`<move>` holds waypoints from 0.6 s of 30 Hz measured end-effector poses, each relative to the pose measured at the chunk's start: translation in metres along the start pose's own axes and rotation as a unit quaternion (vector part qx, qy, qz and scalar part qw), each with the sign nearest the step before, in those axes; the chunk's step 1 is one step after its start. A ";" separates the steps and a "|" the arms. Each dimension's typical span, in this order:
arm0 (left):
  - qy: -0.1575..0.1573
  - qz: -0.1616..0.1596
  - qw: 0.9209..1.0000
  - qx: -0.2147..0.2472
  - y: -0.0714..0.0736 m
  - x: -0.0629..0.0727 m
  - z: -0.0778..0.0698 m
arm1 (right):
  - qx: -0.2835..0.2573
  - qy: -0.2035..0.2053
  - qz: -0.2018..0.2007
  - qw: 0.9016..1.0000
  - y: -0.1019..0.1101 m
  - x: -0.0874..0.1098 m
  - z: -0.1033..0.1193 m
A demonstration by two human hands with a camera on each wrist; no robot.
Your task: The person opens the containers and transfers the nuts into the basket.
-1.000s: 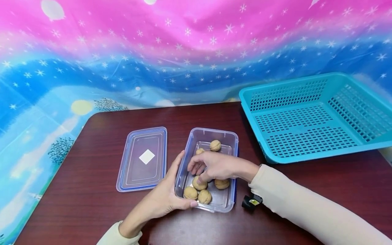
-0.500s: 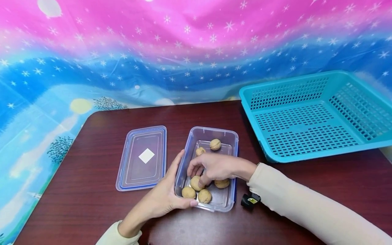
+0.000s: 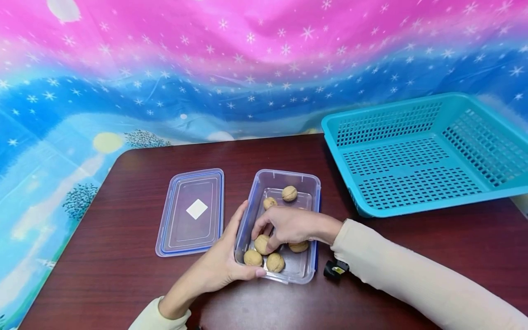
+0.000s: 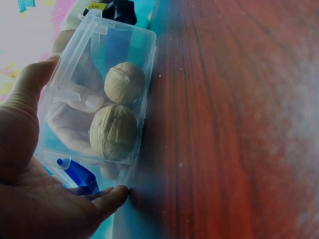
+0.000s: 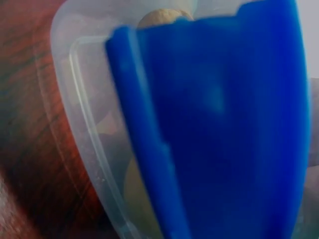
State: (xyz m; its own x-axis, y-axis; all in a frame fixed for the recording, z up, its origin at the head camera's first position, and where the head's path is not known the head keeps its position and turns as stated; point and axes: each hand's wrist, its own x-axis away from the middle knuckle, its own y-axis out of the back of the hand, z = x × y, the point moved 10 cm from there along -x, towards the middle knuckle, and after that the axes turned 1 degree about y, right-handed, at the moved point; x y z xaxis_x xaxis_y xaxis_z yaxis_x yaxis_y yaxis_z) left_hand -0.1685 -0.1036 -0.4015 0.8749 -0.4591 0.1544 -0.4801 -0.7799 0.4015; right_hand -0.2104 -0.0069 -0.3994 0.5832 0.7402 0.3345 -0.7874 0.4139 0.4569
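A clear plastic food container (image 3: 288, 176) with blue side clips stands on the table and holds several walnuts. My left hand (image 3: 224, 263) grips its near left corner, thumb over the front rim and fingers along the left wall. My right hand (image 3: 288, 224) reaches down inside, its thumb and curled fingers on a walnut (image 3: 261, 244). Two walnuts lie at the near end, one left (image 3: 253, 257) and one right (image 3: 275, 262). Through the clear wall, the left wrist view shows two walnuts and the right thumb (image 4: 93, 102). A blue clip (image 5: 224, 114) blocks most of the right wrist view.
Left of the container lies its clear lid (image 3: 189, 233) with a blue seal and a white square label. A large turquoise basket (image 3: 406, 176) stands at the back right. A patterned cloth (image 3: 247, 68) hangs behind the dark red wooden table (image 3: 115, 238).
The walnut under my right fingers has shifted slightly left, and the near left walnut has moved a little left too. My left hand keeps its grip on the container.
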 end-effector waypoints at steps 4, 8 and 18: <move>-0.002 0.001 1.000 0.003 0.000 0.000 -0.001 | -0.010 0.000 -0.009 1.000 0.001 0.000 0.000; -0.009 0.002 1.000 0.003 0.000 -0.001 -0.003 | -0.023 0.011 -0.021 0.999 0.005 0.001 0.002; 0.004 0.000 1.000 -0.005 0.001 0.000 0.000 | 0.019 0.025 -0.052 0.998 0.024 0.012 0.017</move>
State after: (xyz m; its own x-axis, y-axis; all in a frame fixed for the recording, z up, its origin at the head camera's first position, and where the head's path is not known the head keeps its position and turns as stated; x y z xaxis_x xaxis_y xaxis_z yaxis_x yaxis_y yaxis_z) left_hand -0.1687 -0.1042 -0.4010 0.8758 -0.4549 0.1613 -0.4787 -0.7760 0.4108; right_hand -0.2188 0.0033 -0.3707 0.6503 0.7202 0.2415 -0.7139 0.4708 0.5184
